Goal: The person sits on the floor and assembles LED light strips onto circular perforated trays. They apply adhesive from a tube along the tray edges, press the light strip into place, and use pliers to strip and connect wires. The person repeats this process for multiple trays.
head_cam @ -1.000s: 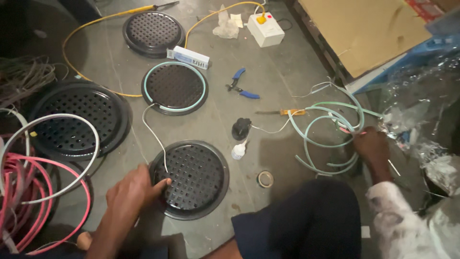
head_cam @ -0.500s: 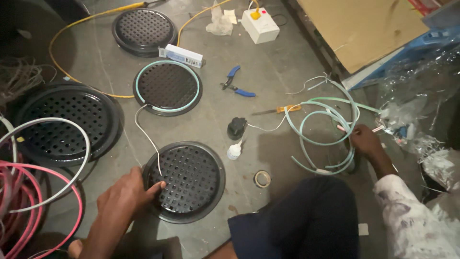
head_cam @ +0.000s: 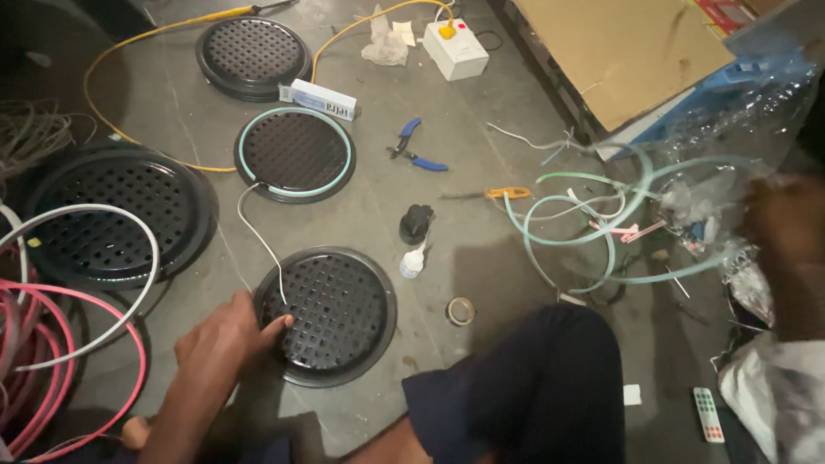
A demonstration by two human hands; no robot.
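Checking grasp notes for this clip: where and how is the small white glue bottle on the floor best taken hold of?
Probably grip the white glue bottle around its round body, just below the tapered nozzle, coming from above. It seems to lean with the nozzle toward the black lump beside it, so fingers would close from the left and right, where bare floor shows. The left hand rests on the perforated black disc nearby.
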